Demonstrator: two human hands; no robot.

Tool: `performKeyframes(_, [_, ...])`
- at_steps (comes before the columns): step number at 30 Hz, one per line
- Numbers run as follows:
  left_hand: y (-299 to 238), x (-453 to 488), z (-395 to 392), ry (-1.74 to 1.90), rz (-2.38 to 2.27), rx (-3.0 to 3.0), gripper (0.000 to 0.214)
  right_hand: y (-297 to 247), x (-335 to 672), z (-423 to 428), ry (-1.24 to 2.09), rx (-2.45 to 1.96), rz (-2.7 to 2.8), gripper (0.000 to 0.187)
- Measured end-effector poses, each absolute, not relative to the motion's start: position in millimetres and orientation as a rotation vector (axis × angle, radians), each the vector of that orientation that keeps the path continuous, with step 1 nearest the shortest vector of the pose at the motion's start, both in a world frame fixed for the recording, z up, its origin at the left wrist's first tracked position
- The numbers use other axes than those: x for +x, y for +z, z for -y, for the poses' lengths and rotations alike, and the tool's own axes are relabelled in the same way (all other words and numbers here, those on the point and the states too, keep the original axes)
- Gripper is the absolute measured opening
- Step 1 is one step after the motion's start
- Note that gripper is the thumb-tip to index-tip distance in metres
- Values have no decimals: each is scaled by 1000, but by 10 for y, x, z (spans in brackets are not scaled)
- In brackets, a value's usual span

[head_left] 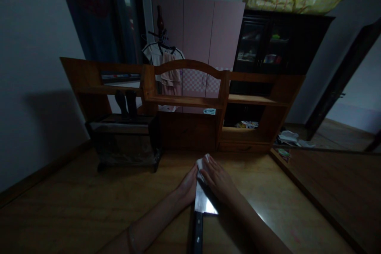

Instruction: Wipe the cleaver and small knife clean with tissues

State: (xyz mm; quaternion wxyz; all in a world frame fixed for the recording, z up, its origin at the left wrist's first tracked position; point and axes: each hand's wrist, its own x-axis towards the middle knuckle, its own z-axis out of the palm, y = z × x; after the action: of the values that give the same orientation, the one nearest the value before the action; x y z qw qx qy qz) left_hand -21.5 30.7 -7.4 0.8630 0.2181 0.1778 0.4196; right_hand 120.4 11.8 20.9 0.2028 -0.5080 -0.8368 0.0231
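Observation:
A kitchen knife (204,201) with a broad, shiny blade and a black riveted handle points away from me, its handle toward the bottom edge. My left hand (187,185) grips the blade along its left side, with most of its fingers hidden behind the steel. Pressed to the far end of the blade is a white cloth or folded tissue (201,164). My right hand (218,178) holds this white piece, its fingers closed together over it and pointing forward. The two hands nearly meet at the blade's tip.
A knife block (125,143) with two black handles standing up sits at the left on the wooden tabletop (83,198). Behind it runs a wooden shelf unit (187,131). A raised wooden edge (309,198) borders the right side.

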Motion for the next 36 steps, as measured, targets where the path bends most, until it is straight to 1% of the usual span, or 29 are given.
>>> performKeyframes(4, [-87,-213,-316,946,-441,368,42,231,1098,-83,221,-1316,2448,59])
performKeyframes(7, [-73,-218,-310,912,-390,385,45,230,1114,-90,237,-1352,2438,59])
performKeyframes(12, [-59,-211,-300,891,-401,383,40,188,1190,-142,128,-1434,2384,58])
performKeyframes(17, [-27,-186,-301,882,-409,392,41,152,1194,-131,10,-1602,2255,56])
performKeyframes(21, [-13,-199,-293,891,-416,417,42,182,1206,-100,-25,-1538,2303,52])
performKeyframes(26, [-24,-215,-291,943,-409,393,42,234,1160,-109,142,-1375,2373,58])
performKeyframes(29, [-35,-212,-297,971,-393,376,40,252,1119,-103,256,-1339,2443,59])
performKeyframes(32, [-31,-210,-290,945,-396,392,39,257,1112,-99,269,-1362,2427,57])
performKeyframes(36, [-6,-208,-271,919,-436,411,38,234,1144,-122,206,-1426,2372,58])
